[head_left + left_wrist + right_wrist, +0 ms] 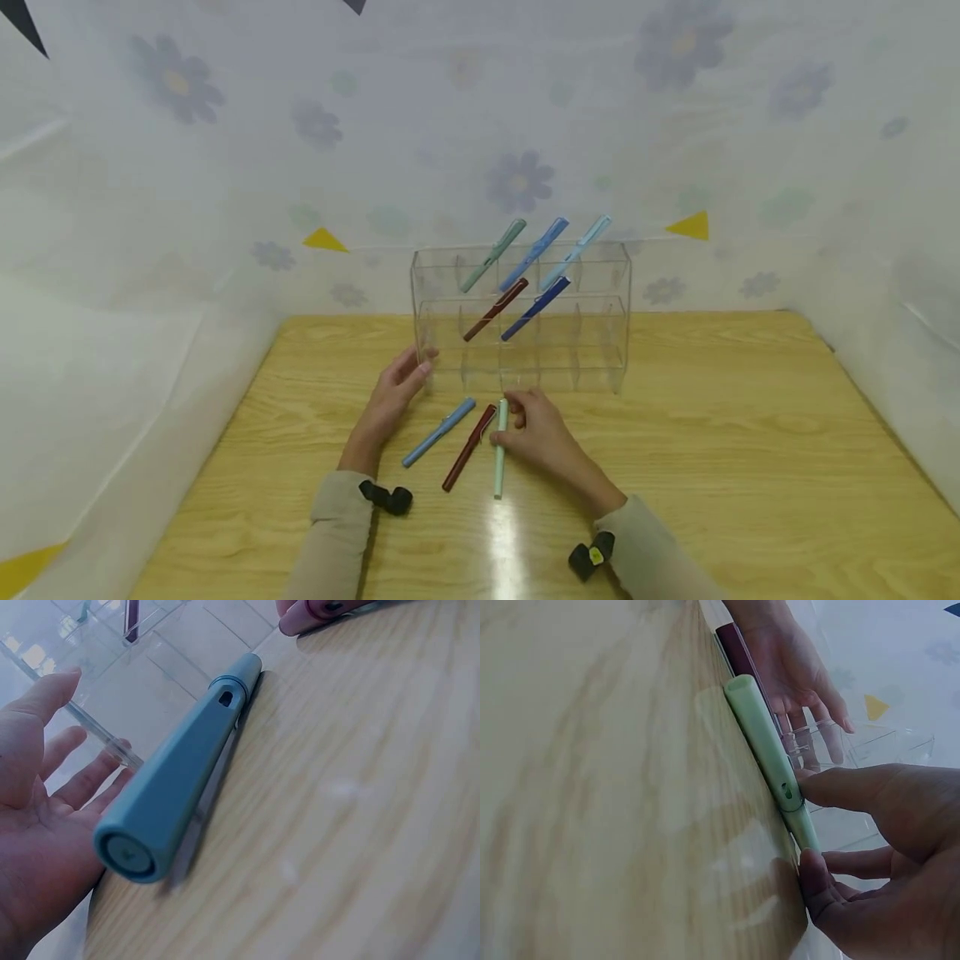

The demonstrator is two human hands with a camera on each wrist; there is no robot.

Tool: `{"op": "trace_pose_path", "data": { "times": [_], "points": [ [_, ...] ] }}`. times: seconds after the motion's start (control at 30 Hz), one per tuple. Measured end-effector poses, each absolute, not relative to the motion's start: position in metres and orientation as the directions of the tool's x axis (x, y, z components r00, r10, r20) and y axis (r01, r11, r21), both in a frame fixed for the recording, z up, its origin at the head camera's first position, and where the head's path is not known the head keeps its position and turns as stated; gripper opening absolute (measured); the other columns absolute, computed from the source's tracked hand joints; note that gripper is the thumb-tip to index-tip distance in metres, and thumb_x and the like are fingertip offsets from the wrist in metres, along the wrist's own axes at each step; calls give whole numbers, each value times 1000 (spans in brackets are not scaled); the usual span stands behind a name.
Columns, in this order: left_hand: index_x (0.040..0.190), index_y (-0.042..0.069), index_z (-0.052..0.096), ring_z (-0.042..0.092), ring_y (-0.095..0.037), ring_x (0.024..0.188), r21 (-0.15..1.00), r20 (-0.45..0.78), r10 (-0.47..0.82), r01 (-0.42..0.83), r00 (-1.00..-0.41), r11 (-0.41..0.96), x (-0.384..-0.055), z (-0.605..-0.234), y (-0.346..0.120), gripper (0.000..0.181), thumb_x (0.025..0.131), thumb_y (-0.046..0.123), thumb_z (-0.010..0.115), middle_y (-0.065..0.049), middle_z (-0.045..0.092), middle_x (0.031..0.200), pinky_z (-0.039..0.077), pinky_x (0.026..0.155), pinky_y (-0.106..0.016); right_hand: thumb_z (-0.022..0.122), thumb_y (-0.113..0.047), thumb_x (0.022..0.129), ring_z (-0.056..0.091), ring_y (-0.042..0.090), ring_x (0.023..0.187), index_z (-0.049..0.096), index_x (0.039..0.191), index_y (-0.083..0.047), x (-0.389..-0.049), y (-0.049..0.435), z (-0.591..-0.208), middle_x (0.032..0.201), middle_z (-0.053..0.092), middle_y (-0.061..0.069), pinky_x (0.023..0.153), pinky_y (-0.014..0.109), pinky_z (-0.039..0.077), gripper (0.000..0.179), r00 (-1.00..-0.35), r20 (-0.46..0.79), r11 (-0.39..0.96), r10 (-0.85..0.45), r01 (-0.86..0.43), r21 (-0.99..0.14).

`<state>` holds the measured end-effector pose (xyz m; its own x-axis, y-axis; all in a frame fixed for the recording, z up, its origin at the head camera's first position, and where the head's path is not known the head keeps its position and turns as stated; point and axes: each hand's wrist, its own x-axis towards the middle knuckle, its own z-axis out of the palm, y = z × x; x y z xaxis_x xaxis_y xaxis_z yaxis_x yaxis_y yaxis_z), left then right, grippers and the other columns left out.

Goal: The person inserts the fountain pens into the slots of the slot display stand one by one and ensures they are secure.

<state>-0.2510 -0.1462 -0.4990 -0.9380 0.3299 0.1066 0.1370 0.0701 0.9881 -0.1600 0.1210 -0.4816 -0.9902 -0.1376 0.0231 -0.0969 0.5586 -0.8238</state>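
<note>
Table [720, 417]: sheet [427, 100] behind; rack [627, 321] on its far part. Rack, upper row: 3 tilted pens, namely upper left pen [493, 256], upper middle pen [534, 254], upper right pen [575, 252]. Rack, lower row: 2 tilted pens, lower left pen [496, 310] and lower right pen [536, 309], below the upper left and upper middle. Before the rack: 3 pens, left loose pen [438, 432], middle loose pen [468, 449], right loose pen [499, 467]. Left hand [392, 396] lay at the rack's left end; right hand [546, 429] pinched the right loose pen's rack-side end.
</note>
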Motion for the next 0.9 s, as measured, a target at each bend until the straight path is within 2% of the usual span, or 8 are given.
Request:
{"op": "trace_pose_path", "data": {
  "times": [0.33, 0.6, 0.9],
  "points": [
    [152, 7, 49, 43, -27, 143, 992, 95, 318, 116, -943, 49, -247, -503, -141, 51, 108, 31, 57, -9, 53, 150, 35, 114, -54, 78, 4, 82, 53, 15, 77, 58, 135, 11, -157, 132, -471, 88, 58, 6, 64, 26, 45, 57, -979, 5, 578, -204, -124, -807],
    [154, 8, 47, 44, -27, 142, 993, 90, 338, 112, -937, 48, -247, -500, -137, 54, 107, 32, 58, -10, 53, 151, 34, 115, -54, 76, 2, 83, 58, 12, 77, 70, 122, 6, -155, 137, -473, 89, 65, 3, 66, 28, 51, 39, -987, -1, 644, -163, -106, -757],
    [156, 7, 43, 41, -30, 144, 992, 86, 326, 110, -941, 57, -251, -500, -145, 54, 108, 31, 55, -13, 49, 154, 33, 115, -55, 75, 2, 86, 64, 11, 78, 73, 117, 3, -159, 136, -468, 90, 69, 3, 68, 27, 55, 31, -985, 4, 595, -171, -107, -796]
  ]
}}
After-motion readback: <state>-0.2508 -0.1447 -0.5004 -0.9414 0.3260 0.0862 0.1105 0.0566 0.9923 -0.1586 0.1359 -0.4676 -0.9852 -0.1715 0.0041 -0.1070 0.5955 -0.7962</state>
